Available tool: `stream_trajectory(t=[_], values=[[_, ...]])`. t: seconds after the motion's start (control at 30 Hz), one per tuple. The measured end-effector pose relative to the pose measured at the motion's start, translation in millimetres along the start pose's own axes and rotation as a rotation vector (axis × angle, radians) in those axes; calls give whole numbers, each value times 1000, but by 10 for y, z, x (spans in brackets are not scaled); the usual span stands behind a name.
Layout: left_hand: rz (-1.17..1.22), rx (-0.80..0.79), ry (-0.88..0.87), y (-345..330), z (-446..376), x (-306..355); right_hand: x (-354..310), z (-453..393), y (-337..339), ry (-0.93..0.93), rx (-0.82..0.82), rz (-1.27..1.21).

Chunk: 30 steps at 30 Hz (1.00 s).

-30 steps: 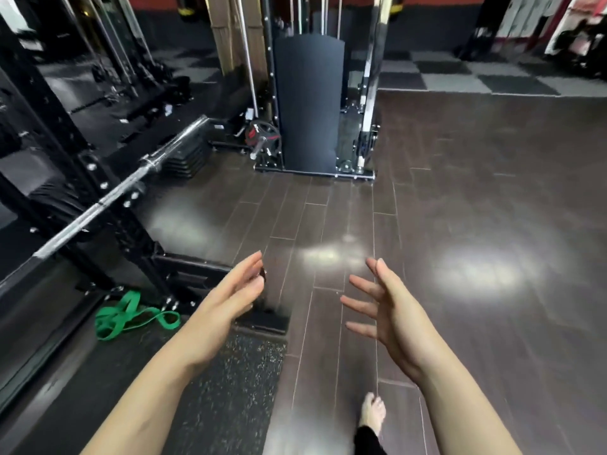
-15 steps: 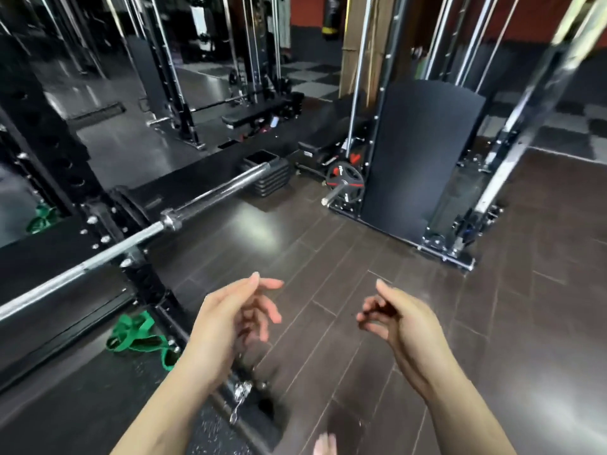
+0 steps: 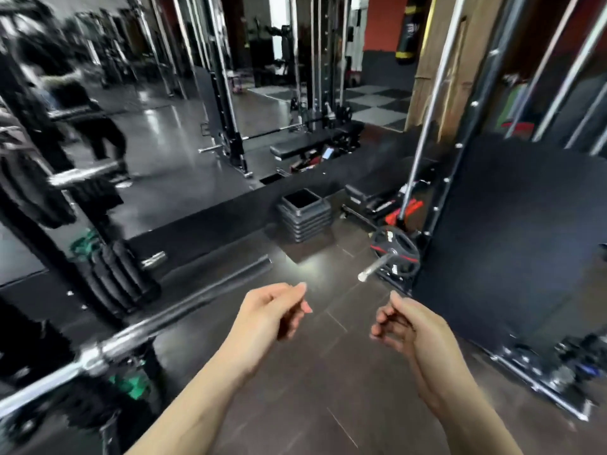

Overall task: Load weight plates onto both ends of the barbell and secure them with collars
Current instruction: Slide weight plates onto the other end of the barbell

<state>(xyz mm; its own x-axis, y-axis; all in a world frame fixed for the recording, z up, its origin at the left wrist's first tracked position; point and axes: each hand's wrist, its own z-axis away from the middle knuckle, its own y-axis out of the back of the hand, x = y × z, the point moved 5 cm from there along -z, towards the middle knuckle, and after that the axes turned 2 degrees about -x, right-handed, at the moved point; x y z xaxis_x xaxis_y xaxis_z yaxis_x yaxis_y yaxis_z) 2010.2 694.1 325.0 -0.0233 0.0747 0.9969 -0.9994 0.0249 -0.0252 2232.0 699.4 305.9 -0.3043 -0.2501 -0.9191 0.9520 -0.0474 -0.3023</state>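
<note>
both your left hand (image 3: 272, 315) and right hand (image 3: 405, 323) hang loosely curled and empty, so you're likely fetching: the bare barbell sleeve (image 3: 184, 315) sits at 9 o'clock, the red-striped weight plate (image 3: 394, 249) at 1 o'clock, reach there.

Dim gym, overhead glare on the glossy floor (image 3: 305, 264), heavy motion blur leftward, wide-angle bending at edges.
</note>
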Motion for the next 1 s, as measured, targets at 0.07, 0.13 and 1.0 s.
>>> stream_trajectory(t=[0.07,0.13,1.0], values=[[-16,42,5,7,-598,-52,-32,-708,-8,-48,-48,-12],[-18,111,24,65,-1066,-162,-24,-1322,-58,-98,-78,11],[418,1488,61,3431,-3559,-1045,1271,-5972,-4886,-403,-1207,781]])
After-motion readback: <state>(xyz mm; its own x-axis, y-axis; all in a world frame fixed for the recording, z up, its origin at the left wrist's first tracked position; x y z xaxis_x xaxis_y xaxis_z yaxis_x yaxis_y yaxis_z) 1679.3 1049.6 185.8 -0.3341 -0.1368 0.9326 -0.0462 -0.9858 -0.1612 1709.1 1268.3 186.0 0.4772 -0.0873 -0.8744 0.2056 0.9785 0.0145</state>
